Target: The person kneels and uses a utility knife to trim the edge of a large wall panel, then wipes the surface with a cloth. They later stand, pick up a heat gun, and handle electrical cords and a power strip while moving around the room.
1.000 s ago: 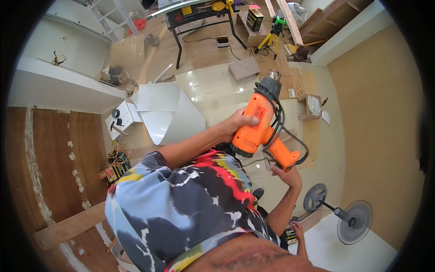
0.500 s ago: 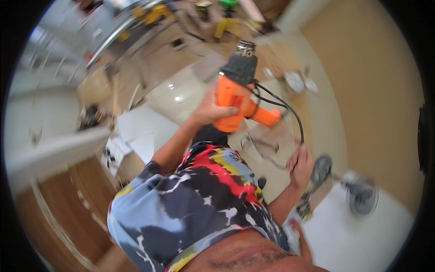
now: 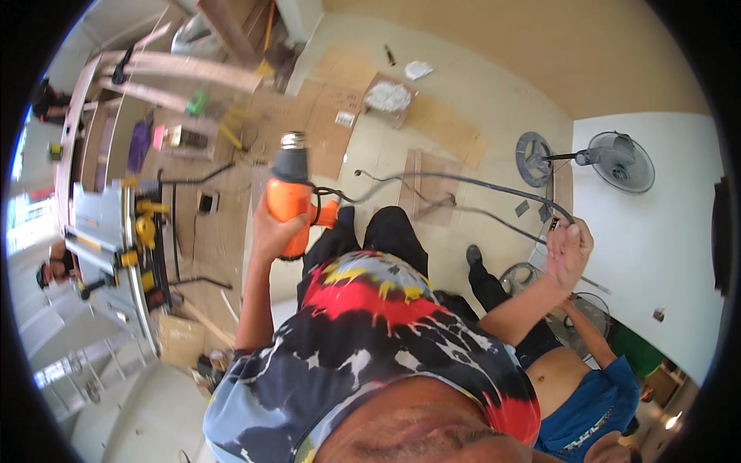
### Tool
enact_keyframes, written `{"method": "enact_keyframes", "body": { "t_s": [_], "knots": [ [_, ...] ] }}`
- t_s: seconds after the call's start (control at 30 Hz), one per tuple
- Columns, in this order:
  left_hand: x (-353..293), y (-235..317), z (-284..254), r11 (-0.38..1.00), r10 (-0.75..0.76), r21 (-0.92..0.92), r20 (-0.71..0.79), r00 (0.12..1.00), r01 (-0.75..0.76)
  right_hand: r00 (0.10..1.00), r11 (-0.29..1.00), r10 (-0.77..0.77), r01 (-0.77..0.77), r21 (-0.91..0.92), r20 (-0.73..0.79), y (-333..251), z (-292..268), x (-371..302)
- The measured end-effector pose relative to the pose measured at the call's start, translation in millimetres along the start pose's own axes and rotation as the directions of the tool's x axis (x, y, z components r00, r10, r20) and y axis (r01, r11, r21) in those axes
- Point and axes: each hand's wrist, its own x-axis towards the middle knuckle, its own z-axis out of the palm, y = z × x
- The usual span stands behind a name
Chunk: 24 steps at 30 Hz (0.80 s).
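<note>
- Head view: your left hand [image 3: 275, 234] grips the heat gun [image 3: 290, 193], left of the floor board [image 3: 438, 163].
- Right of the floor board, your right hand [image 3: 570, 253] is closed around the cord [image 3: 494, 186].
- A fan [image 3: 624, 163] is also right of it.

My left fingers [image 3: 292, 226] grip the orange heat gun [image 3: 285, 199] | my right fingers [image 3: 573, 238] hold the black cord [image 3: 478, 183] | grey fan [image 3: 620, 163] beyond them

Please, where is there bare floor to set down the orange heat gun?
The floor looks bare between the cardboard strip, beige wall and round fan base. Crowded: between left hand and right hand, where black cord crosses above the wooden board.
</note>
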Motion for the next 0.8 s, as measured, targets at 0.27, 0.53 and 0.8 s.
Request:
{"method": "enact_keyframes", "body": {
  "t_s": [0.27, 0.53, 0.8],
  "knots": [
    [135, 82, 49, 0.173, 0.057, -0.982, 0.083, 0.995, 0.072, 0.994, 0.796, 0.062, -0.104, -0.597, -0.091, -59, -25, 112],
    [257, 156, 38, 0.734, 0.263, -0.673, 0.161, 0.951, -0.089, 0.944, 0.867, -0.171, 0.008, -0.499, -0.282, 6, -55, 316],
    [318, 231, 128, 0.945, 0.327, 0.036, -0.032, 0.945, -0.326, 0.73, 0.851, -0.464, 0.213, -0.48, -0.501, -8, -88, 500]
  ]
}}
